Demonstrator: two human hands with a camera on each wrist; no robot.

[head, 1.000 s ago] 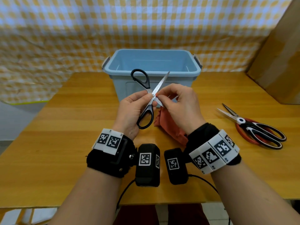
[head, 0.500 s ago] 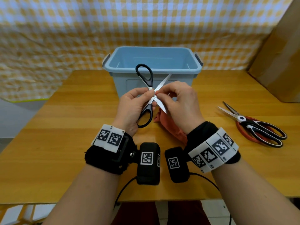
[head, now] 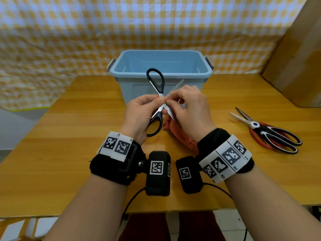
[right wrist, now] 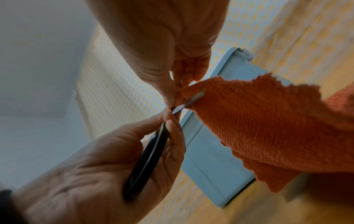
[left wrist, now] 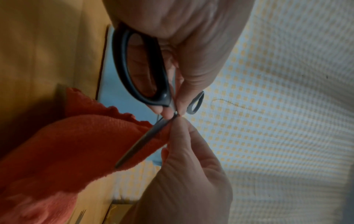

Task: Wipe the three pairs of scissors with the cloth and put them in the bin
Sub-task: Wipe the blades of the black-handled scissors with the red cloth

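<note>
Black-handled scissors (head: 157,87) are held spread wide in the air just in front of the blue bin (head: 161,73). My left hand (head: 142,115) grips them at the pivot and lower handle (left wrist: 141,66). My right hand (head: 187,108) pinches the orange cloth (head: 180,136) against a blade right at the pivot; the cloth (right wrist: 258,128) hangs down from it, and one blade (left wrist: 141,141) lies across the cloth (left wrist: 76,148). Two more pairs, red-handled scissors (head: 260,143) under black-and-white scissors (head: 271,134), lie on the table at the right.
The wooden table (head: 69,145) carries the bin at its far middle. A brown cardboard box (head: 298,63) stands at the far right. A yellow checked cloth (head: 86,32) hangs behind. The table's near edge runs under my forearms.
The scissors have tilted so the upper handle stands more upright, and both hands have risen slightly toward the bin. My right fingers with the cloth have slid to the pivot.
</note>
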